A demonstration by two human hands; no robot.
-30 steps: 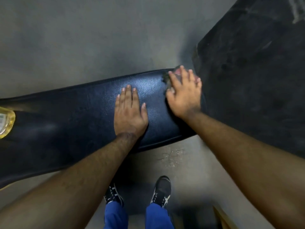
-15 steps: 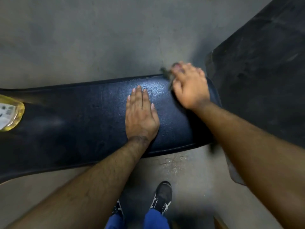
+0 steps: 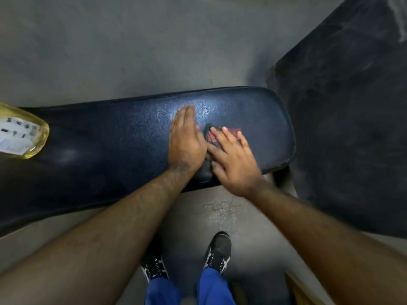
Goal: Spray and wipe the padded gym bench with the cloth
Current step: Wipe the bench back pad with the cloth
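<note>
A long dark blue padded bench (image 3: 110,137) runs across the view from the left edge to a rounded end at the right. My left hand (image 3: 186,139) lies flat on the pad, fingers together and pointing away from me. Right beside it, my right hand (image 3: 233,159) presses a dark reddish cloth (image 3: 214,134) onto the pad; most of the cloth is hidden under the palm and fingers. A bottle of yellow liquid with a white label (image 3: 21,132) stands on the bench at the far left edge of the view.
A black rubber mat (image 3: 348,119) covers the floor to the right of the bench end. Grey concrete floor (image 3: 132,47) lies beyond the bench. My two dark shoes (image 3: 218,252) stand on the floor just in front of it.
My right hand has slid the cloth from the far right corner of the pad toward me and leftward, up against my left hand. The left hand has stayed flat on the pad.
</note>
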